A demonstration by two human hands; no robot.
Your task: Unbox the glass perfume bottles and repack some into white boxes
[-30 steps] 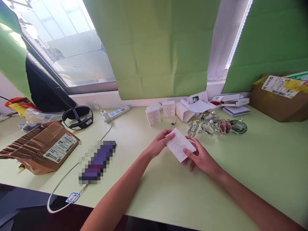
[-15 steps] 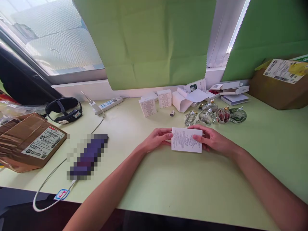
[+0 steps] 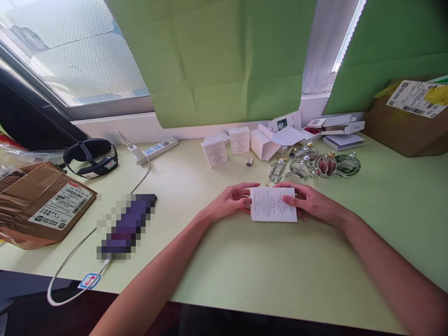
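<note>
On the far left of the pale green bench (image 3: 252, 280), a crumpled brown cardboard carton (image 3: 38, 198) is lying with a white shipping label (image 3: 61, 206) facing near; its contents are staying out of sight. Toward the far middle, a white upright cardboard box (image 3: 214, 154) is standing, its face showing fine print.

Nearer, the left hand (image 3: 229, 204) is gripping the left edge of a white rectangular printed box (image 3: 273, 205), thumb in front and the other fingers behind. A second white upright box (image 3: 240, 141) is standing at the far side. The gripped box is lying level between both hands over the middle of the bench, long side running left to right, its broad face showing dense dark text in columns; its depth is hiding behind that face. Beyond it, an opened white box (image 3: 264, 145) is spreading its flaps.

The right hand (image 3: 311, 200) is clamping the gripped box's right part, thumb pressing on the print, the other fingers going behind. Farther off, rounded clear glass bottles (image 3: 301, 169) are clustering, one (image 3: 325, 164) showing dark red. Right of the opened box, thin white boxes (image 3: 343, 142) are lying stacked. At the far right, a big brown carton (image 3: 402, 126) is sitting, something green and white showing at its top.
</note>
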